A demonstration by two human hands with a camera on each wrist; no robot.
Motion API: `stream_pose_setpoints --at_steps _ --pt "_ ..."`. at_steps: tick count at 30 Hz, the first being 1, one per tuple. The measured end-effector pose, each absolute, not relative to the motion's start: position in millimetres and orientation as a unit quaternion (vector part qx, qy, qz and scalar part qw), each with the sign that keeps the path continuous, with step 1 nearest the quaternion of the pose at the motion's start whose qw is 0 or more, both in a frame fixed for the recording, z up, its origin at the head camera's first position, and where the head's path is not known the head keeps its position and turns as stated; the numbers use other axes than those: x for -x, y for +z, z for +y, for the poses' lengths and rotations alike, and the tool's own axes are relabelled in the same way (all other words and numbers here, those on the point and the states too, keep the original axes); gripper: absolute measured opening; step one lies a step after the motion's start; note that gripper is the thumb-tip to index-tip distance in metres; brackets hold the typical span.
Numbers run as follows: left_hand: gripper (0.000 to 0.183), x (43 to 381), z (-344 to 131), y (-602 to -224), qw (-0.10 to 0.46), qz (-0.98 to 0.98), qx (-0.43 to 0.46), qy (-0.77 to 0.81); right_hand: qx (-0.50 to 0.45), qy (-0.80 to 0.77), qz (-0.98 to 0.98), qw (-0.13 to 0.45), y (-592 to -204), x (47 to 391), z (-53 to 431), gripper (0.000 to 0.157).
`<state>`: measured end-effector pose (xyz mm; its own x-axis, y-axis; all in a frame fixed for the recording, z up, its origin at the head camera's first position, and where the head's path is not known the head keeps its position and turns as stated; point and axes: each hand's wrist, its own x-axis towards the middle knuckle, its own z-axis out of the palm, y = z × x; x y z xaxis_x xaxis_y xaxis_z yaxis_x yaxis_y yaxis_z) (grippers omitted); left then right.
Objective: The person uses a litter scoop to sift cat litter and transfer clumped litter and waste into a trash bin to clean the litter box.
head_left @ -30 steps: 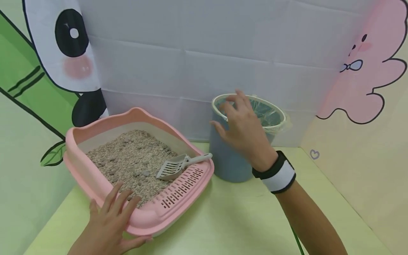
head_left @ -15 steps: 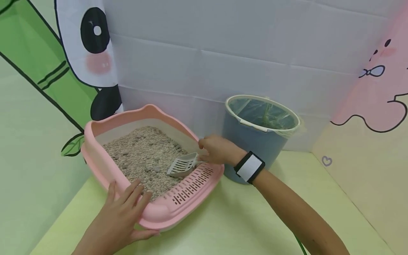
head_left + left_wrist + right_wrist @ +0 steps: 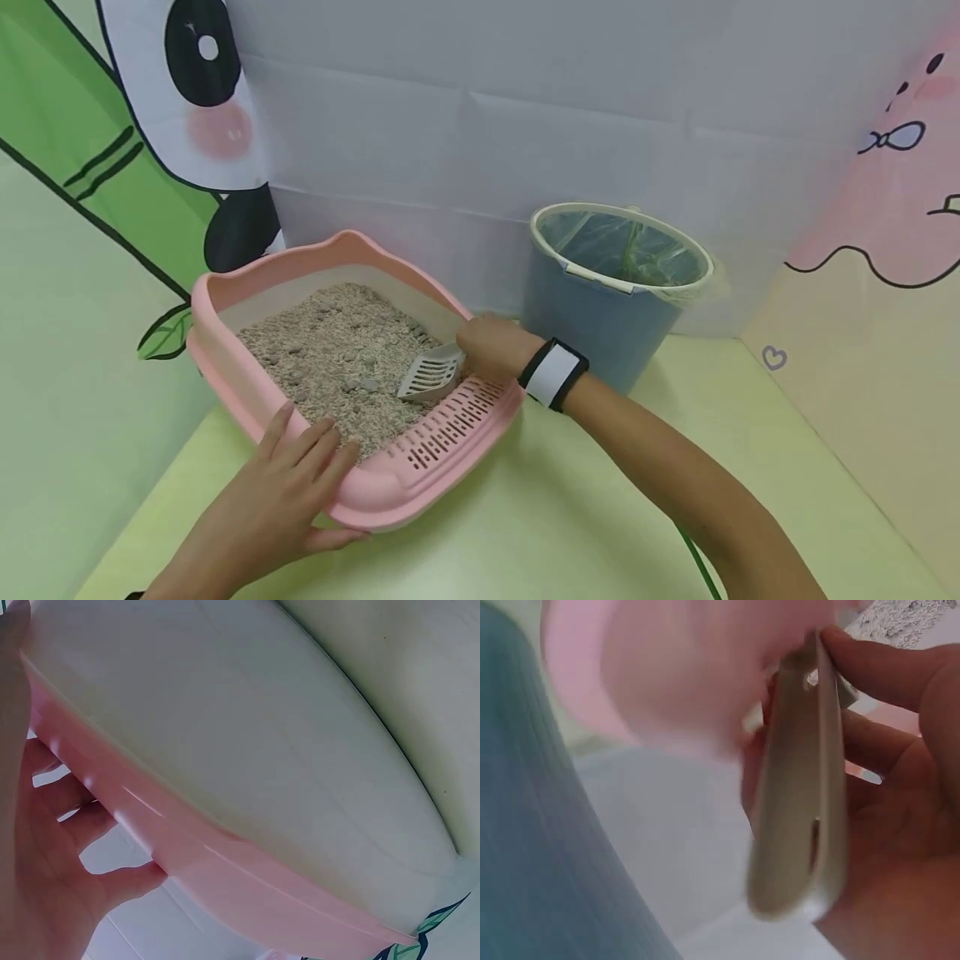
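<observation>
A pink-rimmed litter box (image 3: 352, 492) holds grey-brown cat litter (image 3: 322, 333) with scattered darker clumps. My left hand (image 3: 281, 492) grips its near left corner, fingers over the rim and thumb low on the outside; the left wrist view shows the fingertips at the pink rim (image 3: 202, 877). At the box's right side, my right hand (image 3: 498, 346) holds a light grey slotted litter scoop (image 3: 432, 372). In the right wrist view the fingers wrap around its hollow handle (image 3: 799, 802). The scoop's head lies at the litter beside the perforated ledge (image 3: 450, 425).
A blue bin (image 3: 600, 325) with a white rim and clear liner stands right behind my right forearm. A pale yellow-green tabletop (image 3: 570, 508) lies under both. Behind are a white sheet (image 3: 450, 150) and cartoon-printed walls. A green cord (image 3: 697, 558) runs by the right arm.
My right hand has come from above the bin's rim down to the scoop and grasped its handle. The scoop's head has tilted up. My left hand stays on the rim; the head view has shifted.
</observation>
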<state>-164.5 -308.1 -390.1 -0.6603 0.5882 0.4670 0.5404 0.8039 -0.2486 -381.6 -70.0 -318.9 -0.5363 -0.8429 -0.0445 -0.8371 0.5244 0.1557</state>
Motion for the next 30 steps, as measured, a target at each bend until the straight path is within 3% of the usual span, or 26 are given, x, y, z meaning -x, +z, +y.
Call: stream_pose_setpoints --at_steps 3,9,12,17,24,30 --pt "0.083 164 -310 -391 0.27 -0.913 0.302 0.045 -0.476 -0.133 -0.868 0.041 -305 381 -75 0.006" --pt "0.081 165 -312 -392 0.276 -0.914 0.295 0.034 -0.468 -0.167 -0.862 0.104 -286 385 -77 0.022" --pt "0.082 165 -311 -393 0.264 -0.917 0.296 0.038 -0.469 -0.193 -0.85 0.14 -282 386 -76 0.022" --pt "0.083 164 -310 -394 0.268 -0.913 0.306 0.039 -0.441 -0.27 -0.837 0.179 -276 378 -85 0.004" --pt "0.082 160 -309 -392 0.287 -0.907 0.306 0.023 -0.391 -0.372 -0.829 0.147 -270 369 -108 0.03" --pt "0.08 159 -308 -391 0.286 -0.907 0.306 0.026 -0.394 -0.392 -0.822 0.125 -274 378 -119 0.014"
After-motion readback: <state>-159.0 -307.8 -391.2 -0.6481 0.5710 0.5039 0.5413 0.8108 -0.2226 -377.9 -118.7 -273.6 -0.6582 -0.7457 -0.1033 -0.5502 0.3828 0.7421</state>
